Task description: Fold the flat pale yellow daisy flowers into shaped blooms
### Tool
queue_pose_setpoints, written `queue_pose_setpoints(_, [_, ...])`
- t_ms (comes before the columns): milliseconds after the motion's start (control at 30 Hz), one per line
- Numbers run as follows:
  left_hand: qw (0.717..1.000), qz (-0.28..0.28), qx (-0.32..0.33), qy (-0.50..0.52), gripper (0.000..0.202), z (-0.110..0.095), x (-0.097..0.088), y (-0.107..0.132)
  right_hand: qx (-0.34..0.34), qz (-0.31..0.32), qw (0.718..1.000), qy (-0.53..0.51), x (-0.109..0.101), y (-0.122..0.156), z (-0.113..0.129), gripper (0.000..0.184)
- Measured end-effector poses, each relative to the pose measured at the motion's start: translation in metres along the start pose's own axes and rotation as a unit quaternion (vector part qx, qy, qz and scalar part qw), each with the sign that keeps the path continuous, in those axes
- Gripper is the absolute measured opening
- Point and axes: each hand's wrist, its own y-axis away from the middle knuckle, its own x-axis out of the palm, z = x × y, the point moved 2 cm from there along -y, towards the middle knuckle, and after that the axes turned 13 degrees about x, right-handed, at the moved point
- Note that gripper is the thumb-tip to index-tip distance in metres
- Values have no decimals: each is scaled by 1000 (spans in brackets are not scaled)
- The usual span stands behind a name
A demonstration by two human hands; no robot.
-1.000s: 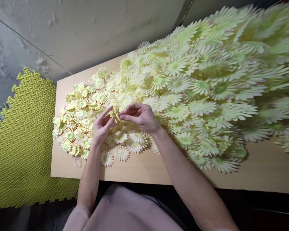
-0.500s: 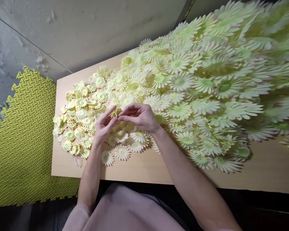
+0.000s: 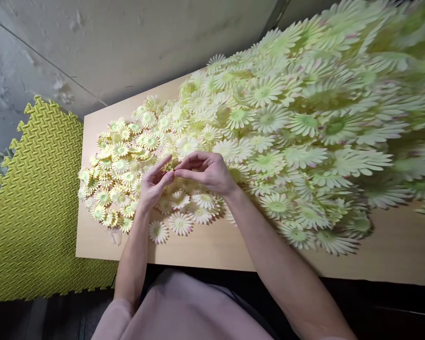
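My left hand and my right hand meet fingertip to fingertip above the table. Between them is a small yellowish artificial flower, partly hidden by the fingers. Both hands are closed in a pinch on it. Small pale-yellow flower heads lie heaped to the left of my left hand. Larger daisy-like flower heads, whitish with green centres, spread in a big pile from behind my hands to the right. A few loose ones, such as a single flower head, rest in front of my hands.
The light wooden table has its near edge against my body. A yellow-green foam mat with a jigsaw edge stands at the left end. A stained grey wall runs along the back. A bit of clear plastic lies near the small flowers.
Both hands keep almost the same place and pinch, with only slight finger movement at the small flower. The view has shifted very slightly.
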Motion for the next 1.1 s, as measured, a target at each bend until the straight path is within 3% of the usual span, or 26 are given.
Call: queue_pose_setpoints(1100, [1000, 1, -10, 8, 47, 3, -2, 0, 21, 22, 1000, 7, -2, 1, 1, 24])
